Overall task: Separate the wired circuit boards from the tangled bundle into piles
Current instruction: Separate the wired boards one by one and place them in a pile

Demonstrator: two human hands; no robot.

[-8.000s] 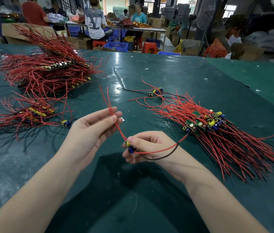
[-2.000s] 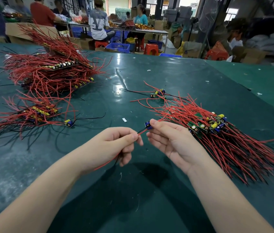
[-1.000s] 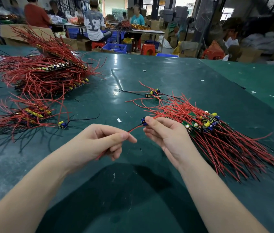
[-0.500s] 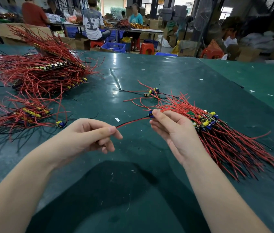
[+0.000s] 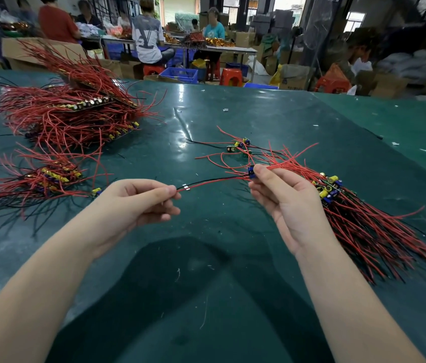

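My right hand (image 5: 285,203) pinches a small wired circuit board (image 5: 251,171) at its blue part, above the green table (image 5: 232,297). Its red and black wires (image 5: 214,181) stretch taut to the left, where my left hand (image 5: 133,203) pinches their ends between thumb and forefinger. Just right of my right hand lies the tangled bundle (image 5: 358,213) of boards and red wires. A sorted pile (image 5: 41,179) lies at the left, and a big stacked pile (image 5: 70,113) sits behind it.
A few loose boards with wires (image 5: 238,148) lie behind my right hand. Small scraps dot the table. Beyond the far edge are people seated at other tables, red stools, blue crates and cardboard boxes.
My hands have drawn apart, left hand sliding out along the wires to their ends, so the wires now run straight between them. The board has risen slightly.
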